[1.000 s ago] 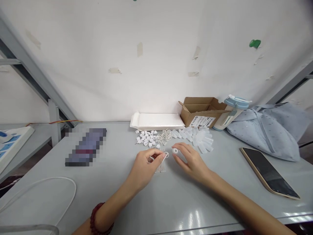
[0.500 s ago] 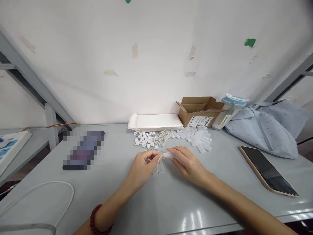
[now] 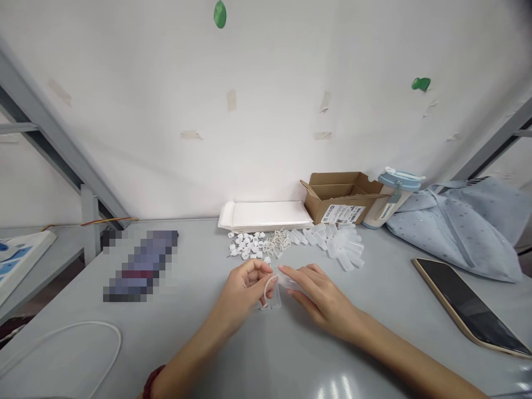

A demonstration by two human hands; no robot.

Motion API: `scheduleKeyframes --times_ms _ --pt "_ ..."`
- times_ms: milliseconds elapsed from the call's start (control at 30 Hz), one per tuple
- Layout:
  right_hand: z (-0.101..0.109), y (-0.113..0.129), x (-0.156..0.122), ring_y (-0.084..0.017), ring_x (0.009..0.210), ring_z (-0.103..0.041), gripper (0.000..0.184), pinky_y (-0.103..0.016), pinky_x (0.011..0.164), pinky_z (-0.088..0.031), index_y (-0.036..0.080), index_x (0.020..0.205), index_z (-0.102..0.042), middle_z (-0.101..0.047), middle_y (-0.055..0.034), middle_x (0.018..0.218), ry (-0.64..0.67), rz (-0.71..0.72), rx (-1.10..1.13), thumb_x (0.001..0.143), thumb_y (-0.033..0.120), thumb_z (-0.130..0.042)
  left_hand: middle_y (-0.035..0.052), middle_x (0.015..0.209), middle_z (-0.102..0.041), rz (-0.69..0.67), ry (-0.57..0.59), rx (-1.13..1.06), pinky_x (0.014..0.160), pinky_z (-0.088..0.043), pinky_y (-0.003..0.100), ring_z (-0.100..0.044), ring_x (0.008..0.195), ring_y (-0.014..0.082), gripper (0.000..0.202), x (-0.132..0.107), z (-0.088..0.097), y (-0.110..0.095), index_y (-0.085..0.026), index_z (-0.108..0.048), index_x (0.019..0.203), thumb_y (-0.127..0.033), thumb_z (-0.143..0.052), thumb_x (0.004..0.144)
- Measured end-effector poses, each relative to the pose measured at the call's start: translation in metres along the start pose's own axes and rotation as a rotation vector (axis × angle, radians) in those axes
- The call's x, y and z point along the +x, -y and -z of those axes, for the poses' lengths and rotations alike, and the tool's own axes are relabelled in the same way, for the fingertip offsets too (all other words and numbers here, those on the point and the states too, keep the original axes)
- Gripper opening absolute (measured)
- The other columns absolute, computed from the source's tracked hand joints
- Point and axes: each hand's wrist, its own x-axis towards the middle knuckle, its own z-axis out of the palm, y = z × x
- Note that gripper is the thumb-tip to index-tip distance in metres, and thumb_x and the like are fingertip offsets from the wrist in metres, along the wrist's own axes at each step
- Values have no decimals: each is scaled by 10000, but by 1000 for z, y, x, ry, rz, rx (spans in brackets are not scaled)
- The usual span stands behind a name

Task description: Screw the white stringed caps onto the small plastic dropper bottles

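Near the middle of the grey table, my left hand [image 3: 245, 289] pinches a thin, whitish bent tube [image 3: 266, 287] between thumb and fingers. Facing it, my right hand [image 3: 322, 293] has thumb and forefinger closed around a translucent plastic piece [image 3: 286, 281], whose end points at the left fingertips. Whether the two parts touch is hidden by my fingers. Just under the hands lie clear flat plastic pieces [image 3: 275, 301]. Beyond them are small white caps [image 3: 247, 245], a heap of short whitish tubes [image 3: 277, 242] and a fan of translucent plastic pieces [image 3: 344, 246].
Against the wall stand a white padded package [image 3: 270, 213], an open cardboard box [image 3: 343, 202] and a blue-lidded cup [image 3: 390, 199]. A pale blue cloth bag [image 3: 453, 233] and a phone [image 3: 469, 305] lie right. At left are a pixelated dark object [image 3: 143, 266] and a white cable [image 3: 118, 338].
The view has tilted up slightly, so things sit lower. The bent tube now curves out below my left fingers, and my right forefinger has straightened along the translucent piece.
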Motion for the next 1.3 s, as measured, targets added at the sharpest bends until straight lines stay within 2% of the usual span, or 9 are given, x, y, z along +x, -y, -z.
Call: scheduleKeyframes --times_ms 200,433,633,800,1033,1167,1300 --pt "1 0 0 -176 736 -564 486 -335 691 -436 232 1391 -269 -625 -48 848 28 -7 33 930 128 -381 -10 614 -581 -60 14 2 555 -454 240 -519 555 108 159 -1 -1 0 -155 -620 755 -309 -580 764" --pt "1 2 -1 -179 731 -581 405 -338 699 -411 216 1324 -334 -638 -56 858 17 -12 56 932 131 -385 22 670 -634 -151 5 74 590 -460 261 -548 611 137 242 -8 -5 3 -162 -691 868 -336 -530 817" --pt "1 2 0 -177 703 -576 368 -332 685 -409 196 1303 -330 -640 -66 837 9 -10 51 940 147 -363 13 636 -619 -179 -21 129 564 -446 243 -512 577 126 264 -8 -6 2 -162 -713 883 -336 -526 819" --pt "1 3 0 -175 669 -562 355 -334 676 -408 184 1286 -335 -639 -64 824 14 -7 37 935 142 -360 16 641 -620 -219 -25 199 562 -458 231 -549 615 137 270 -10 -5 3 -168 -720 916 -321 -508 846" --pt "4 4 2 -187 717 -580 361 -345 683 -400 195 1280 -331 -664 -86 940 42 -38 71 927 129 -371 25 773 -675 -337 23 245 646 -511 249 -609 706 151 241 -9 -4 4 -199 -703 999 -273 -540 838" --pt "4 5 1 -188 736 -582 385 -341 687 -398 206 1299 -324 -666 -84 970 53 -36 97 926 129 -376 18 754 -669 -341 2 290 626 -499 240 -602 697 147 234 -10 -6 3 -209 -707 974 -308 -532 854" --pt "2 4 -1 -178 694 -560 422 -347 708 -409 197 1333 -277 -664 -68 904 27 -51 91 927 143 -381 17 743 -657 -318 -21 295 633 -494 244 -595 689 146 214 -10 -7 3 -193 -703 891 -324 -540 846"
